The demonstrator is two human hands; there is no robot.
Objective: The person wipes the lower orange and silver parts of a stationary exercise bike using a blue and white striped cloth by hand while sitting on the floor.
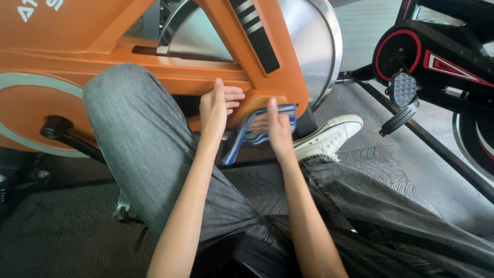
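Left hand (218, 105): flat and open, fingers straight and together, palm laid against the lower bar of the orange steel frame of the exercise bike (170, 59); its grip is not closed on anything, it only presses there.
Right hand (278, 128): its grip is closed on the blue-and-white striped folded cloth (247, 135), thumb up along the near face, the other fingers hidden behind the fabric.
Cloth position: just at 3 o'clock of the left hand, held against the bottom corner of the orange frame, below the shiny silver metal flywheel (309, 41); its lower end hangs free toward 7 o'clock.
Edges: the flywheel's rim curves down at 1 o'clock of the cloth; the black crank arm (64, 134) lies well apart at 9 o'clock.
Legs: the person's grey-trousered knee (134, 118) rises at 9 o'clock of the left hand, and the white canvas sneaker (329, 136) rests just at 3 o'clock of the right hand.
Open room: bare grey patterned floor mat (401, 170) spreads at 4 o'clock; beyond it, at 2 o'clock, stands a black-and-red exercise bike (437, 56) with its black studded pedal (402, 90).
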